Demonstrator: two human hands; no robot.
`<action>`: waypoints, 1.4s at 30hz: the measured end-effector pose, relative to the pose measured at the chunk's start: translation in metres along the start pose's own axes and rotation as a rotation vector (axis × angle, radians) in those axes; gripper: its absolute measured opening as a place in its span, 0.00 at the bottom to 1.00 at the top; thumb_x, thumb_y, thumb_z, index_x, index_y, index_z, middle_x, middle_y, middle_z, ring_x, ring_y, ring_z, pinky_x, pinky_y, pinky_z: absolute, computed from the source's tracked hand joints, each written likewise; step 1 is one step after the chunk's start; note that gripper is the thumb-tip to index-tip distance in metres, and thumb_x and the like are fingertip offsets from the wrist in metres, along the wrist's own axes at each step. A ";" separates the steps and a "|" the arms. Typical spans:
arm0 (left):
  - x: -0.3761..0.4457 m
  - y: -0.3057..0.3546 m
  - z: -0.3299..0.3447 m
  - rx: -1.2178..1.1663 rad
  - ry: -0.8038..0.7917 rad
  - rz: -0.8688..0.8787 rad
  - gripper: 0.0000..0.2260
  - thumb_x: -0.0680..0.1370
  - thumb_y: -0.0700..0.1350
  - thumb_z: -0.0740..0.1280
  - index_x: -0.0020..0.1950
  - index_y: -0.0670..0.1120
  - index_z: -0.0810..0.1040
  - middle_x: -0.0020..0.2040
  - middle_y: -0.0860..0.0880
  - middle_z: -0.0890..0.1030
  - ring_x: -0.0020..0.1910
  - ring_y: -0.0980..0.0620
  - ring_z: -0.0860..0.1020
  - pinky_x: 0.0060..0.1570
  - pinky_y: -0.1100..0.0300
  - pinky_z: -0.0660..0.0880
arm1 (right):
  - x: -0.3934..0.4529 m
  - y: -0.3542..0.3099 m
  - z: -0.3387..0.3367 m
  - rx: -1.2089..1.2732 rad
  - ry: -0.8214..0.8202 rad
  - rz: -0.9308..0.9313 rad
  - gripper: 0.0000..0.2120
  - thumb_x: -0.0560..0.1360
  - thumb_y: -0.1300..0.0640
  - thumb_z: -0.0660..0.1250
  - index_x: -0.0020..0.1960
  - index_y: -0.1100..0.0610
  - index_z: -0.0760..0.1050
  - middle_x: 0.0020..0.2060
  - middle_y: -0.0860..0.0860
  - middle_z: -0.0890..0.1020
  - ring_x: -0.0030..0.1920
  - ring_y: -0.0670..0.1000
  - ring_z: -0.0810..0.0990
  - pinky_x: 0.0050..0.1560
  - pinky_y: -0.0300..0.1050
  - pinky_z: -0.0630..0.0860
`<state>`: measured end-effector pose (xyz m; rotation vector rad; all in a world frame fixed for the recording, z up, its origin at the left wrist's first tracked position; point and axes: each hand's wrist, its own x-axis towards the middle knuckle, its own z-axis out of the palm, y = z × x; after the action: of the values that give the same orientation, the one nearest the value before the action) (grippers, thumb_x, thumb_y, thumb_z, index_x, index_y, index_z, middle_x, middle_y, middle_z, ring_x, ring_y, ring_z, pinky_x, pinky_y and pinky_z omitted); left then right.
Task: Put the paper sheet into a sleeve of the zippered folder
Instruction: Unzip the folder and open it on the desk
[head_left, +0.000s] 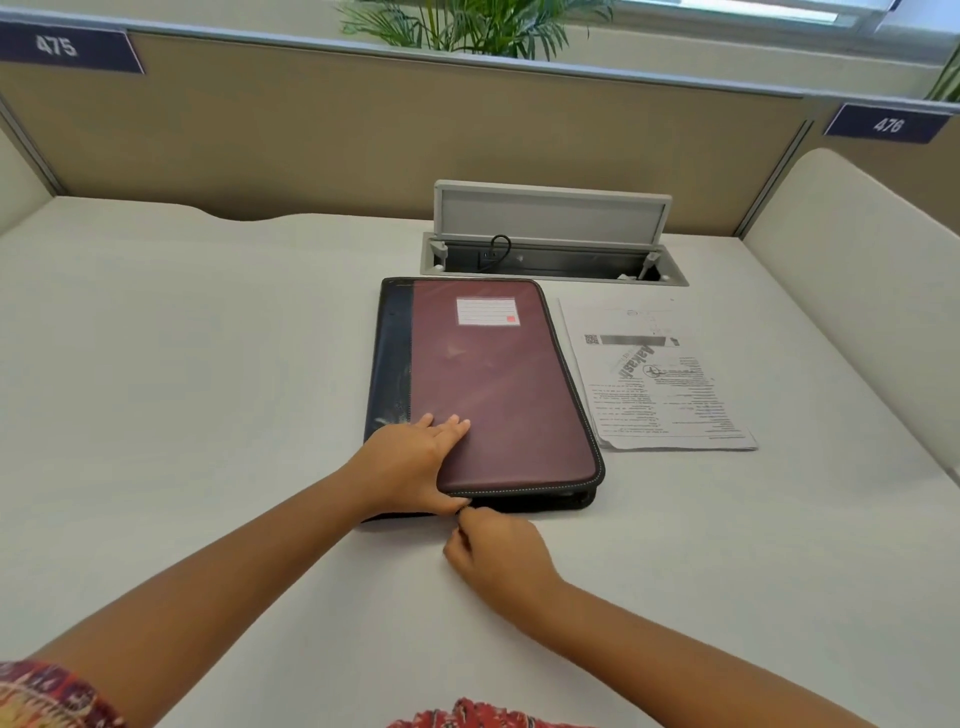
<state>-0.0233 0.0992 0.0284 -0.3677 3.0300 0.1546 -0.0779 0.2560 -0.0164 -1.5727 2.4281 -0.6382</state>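
A closed maroon leather-look zippered folder (498, 384) with a dark navy spine and white stitching lies flat at the centre of the pale grey surface (208, 338), spine to 9 o'clock. A white label with a red mark (487, 311) sits on the cover toward 12 o'clock.

The printed white paper sheet (657, 376) lies flat on the surface at 3 o'clock of the folder, just beside its zippered edge and not inside it. Whether it is one sheet or a thin stack cannot be told.

The left hand (410, 462) grips the folder's near corner at 7 o'clock: fingers lie across the cover, thumb curls along the near edge. The right hand (498, 551) is at 6 o'clock of the folder, fingers curled, fingertips pinched at the near zippered edge, close to the left thumb. What it pinches is too small to make out.

At 12 o'clock of the folder a grey cable hatch (550, 244) is set into the surface, lid raised, with a black cable (496, 249) inside. Beyond it stands a beige partition (311, 135) bearing dark plates numbered 475 (62, 48) and 476 (888, 123), with a green plant (467, 26) behind
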 end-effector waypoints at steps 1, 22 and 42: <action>0.000 0.001 0.000 -0.013 0.012 -0.004 0.42 0.69 0.67 0.63 0.75 0.50 0.50 0.75 0.51 0.59 0.73 0.48 0.61 0.63 0.55 0.69 | 0.002 -0.004 0.003 0.000 0.005 -0.034 0.09 0.75 0.55 0.57 0.38 0.58 0.68 0.39 0.59 0.79 0.38 0.62 0.76 0.35 0.48 0.61; -0.031 0.003 0.015 -0.586 0.593 -0.149 0.38 0.65 0.61 0.65 0.71 0.46 0.64 0.64 0.52 0.75 0.53 0.55 0.79 0.50 0.70 0.73 | 0.031 -0.008 -0.010 0.002 0.008 -0.518 0.11 0.69 0.51 0.62 0.31 0.54 0.76 0.25 0.49 0.79 0.25 0.50 0.75 0.23 0.36 0.69; -0.058 -0.010 0.030 -0.983 1.044 -0.484 0.18 0.72 0.71 0.52 0.53 0.62 0.66 0.37 0.56 0.73 0.35 0.67 0.72 0.36 0.76 0.68 | 0.063 0.074 -0.015 -0.060 -0.052 -0.049 0.41 0.69 0.31 0.38 0.73 0.53 0.60 0.75 0.50 0.59 0.76 0.49 0.51 0.72 0.40 0.46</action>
<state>0.0378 0.1063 0.0036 -1.6435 3.2676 1.9478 -0.1714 0.2290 -0.0303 -1.6556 2.3990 -0.5298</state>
